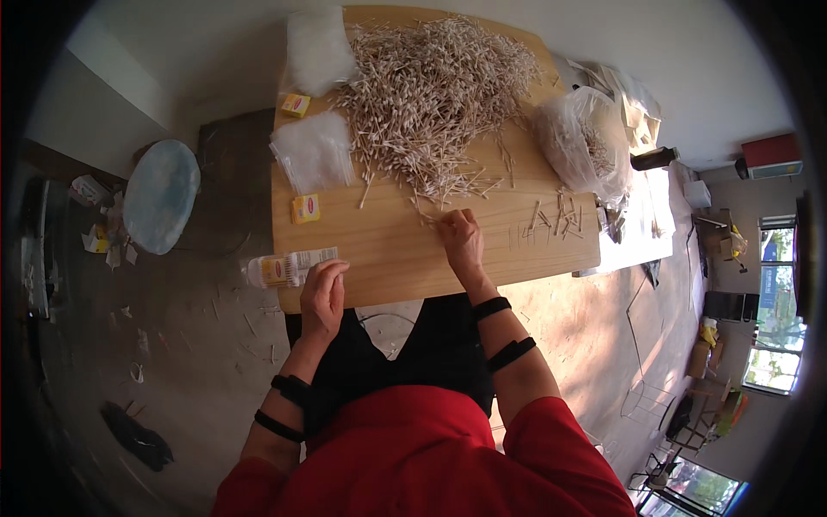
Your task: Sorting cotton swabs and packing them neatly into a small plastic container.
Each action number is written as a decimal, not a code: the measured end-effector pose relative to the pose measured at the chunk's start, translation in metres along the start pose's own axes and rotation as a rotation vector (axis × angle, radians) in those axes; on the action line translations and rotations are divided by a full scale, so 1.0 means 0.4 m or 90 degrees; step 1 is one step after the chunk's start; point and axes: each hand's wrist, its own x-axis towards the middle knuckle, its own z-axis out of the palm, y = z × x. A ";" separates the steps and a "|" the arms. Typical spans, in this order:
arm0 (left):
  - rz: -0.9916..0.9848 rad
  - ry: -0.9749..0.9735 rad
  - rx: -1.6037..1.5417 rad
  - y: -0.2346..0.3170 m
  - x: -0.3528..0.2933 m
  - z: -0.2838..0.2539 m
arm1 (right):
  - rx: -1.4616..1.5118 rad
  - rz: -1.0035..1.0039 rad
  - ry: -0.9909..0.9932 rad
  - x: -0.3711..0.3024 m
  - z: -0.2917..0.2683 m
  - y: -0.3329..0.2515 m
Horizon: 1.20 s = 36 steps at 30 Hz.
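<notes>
A large heap of cotton swabs (pixel 439 95) covers the far middle of the wooden table (pixel 388 258). My right hand (pixel 463 243) is at the heap's near edge, fingers closed in a pinch by a few stray swabs; the fingertips are partly hidden. My left hand (pixel 323 297) is by the table's front left edge, its fingers curled together. Just beyond it lies a clear plastic bag (pixel 289 267) with cotton swabs and a yellow label inside. Whether the left fingers touch the bag or hold anything is hidden.
Stacks of clear bags (pixel 314 151) and yellow card piles (pixel 306 208) line the table's left side. Loose swabs (pixel 560 215) lie at the right. A full plastic sack (pixel 586 142) stands by the right edge. A round pale stool (pixel 161 196) is on the left.
</notes>
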 end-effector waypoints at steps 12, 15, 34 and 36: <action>-0.068 -0.050 0.169 0.031 0.101 0.143 | 0.074 -0.047 -0.022 -0.043 -0.005 -0.064; -0.123 -0.058 0.179 0.005 0.115 0.169 | 0.013 -0.084 0.006 -0.040 -0.030 -0.041; 0.100 -0.071 0.092 -0.002 0.057 0.196 | 0.048 -0.116 0.000 0.007 -0.039 0.032; 0.106 -0.070 0.121 0.013 0.051 0.197 | 0.064 -0.146 -0.007 -0.015 0.002 0.008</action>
